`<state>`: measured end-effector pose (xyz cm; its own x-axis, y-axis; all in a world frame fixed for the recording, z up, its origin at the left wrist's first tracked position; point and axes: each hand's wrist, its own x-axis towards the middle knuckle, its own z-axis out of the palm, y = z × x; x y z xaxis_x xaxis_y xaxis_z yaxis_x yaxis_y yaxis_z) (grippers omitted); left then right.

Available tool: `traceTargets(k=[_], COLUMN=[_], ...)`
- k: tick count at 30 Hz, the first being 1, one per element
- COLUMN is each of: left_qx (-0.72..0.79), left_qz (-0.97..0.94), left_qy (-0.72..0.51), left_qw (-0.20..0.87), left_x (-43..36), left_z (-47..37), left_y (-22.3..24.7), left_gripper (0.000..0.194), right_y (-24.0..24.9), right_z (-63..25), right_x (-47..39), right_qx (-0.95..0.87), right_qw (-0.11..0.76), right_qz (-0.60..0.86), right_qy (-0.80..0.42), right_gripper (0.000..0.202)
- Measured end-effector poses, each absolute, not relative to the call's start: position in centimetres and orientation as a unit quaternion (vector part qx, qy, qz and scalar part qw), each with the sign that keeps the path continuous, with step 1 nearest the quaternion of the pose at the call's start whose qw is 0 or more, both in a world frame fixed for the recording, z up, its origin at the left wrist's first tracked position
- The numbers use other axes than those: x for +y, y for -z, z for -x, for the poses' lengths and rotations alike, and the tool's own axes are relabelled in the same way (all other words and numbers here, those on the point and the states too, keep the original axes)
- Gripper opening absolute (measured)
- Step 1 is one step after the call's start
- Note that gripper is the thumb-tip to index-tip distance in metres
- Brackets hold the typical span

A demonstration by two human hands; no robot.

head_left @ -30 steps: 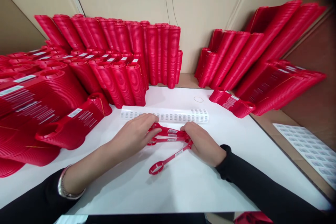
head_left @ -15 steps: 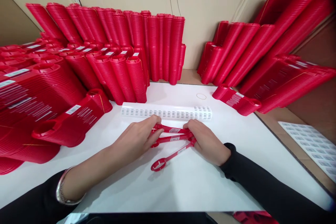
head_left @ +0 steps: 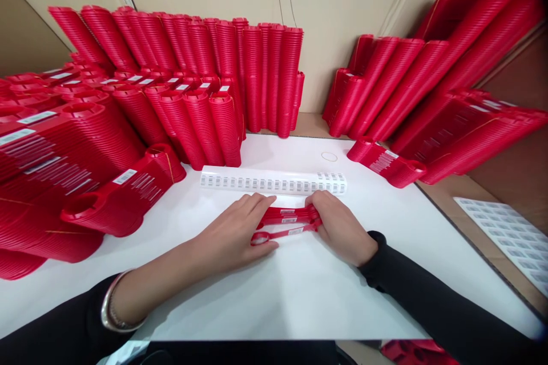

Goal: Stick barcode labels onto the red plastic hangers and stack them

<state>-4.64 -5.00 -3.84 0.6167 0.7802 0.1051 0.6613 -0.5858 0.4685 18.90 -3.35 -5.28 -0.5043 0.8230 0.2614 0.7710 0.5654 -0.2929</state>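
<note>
Several flat red plastic pieces (head_left: pixel 287 219) with small white barcode labels lie between my two hands over the white tabletop. My left hand (head_left: pixel 237 231) is curved around their left ends, its thumb under the ring of the nearest piece. The right ends are gripped in my right hand (head_left: pixel 336 225), with its fingers closed round them. The nearest piece sits slightly apart from the others at the left and meets them at the right. Just behind the pieces lies a white roll of barcode labels (head_left: pixel 274 181).
Tall nested stacks of red pieces (head_left: pixel 197 125) fill the left and back. More red stacks (head_left: pixel 398 85) lean at the right, near a smaller banded bundle (head_left: pixel 385 163). A rubber band (head_left: pixel 329 157) lies behind the roll. A label sheet (head_left: pixel 505 236) rests on cardboard at right.
The nearest red piece has swung up toward the others. My left hand has opened wider and shifted right and down around the left ends. My right hand has barely moved.
</note>
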Motion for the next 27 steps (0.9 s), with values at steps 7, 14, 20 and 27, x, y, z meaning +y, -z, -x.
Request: traceTargets(k=[7,14,20,27], left_qx=[0.441,0.418,0.394,0.449], left_qz=[-0.847,-0.868,-0.878,-0.835], left_qy=[-0.164,-0.202,-0.201,-0.208], left_qw=[0.246,0.178,0.186,0.240], left_x=[-4.3,-4.6,-5.5,-5.0], left_z=[4.7,4.3,3.3,3.1], left_y=[4.0,4.7,5.0,4.6], left_gripper=[0.012,0.010,0.012,0.027], right_y=[4.3,3.7,4.6,4.0], right_z=[-19.5,-18.5,-17.0,-17.7], right_x=[-3.8,-4.4,-4.8,-4.6], right_qx=[-0.899,-0.922,-0.931,-0.926], right_qw=[0.178,0.150,0.133,0.145], right_qz=[0.385,0.358,0.328,0.340], right_qy=[-0.110,-0.011,0.091,0.074], right_gripper=[0.027,0.034,0.025,0.025])
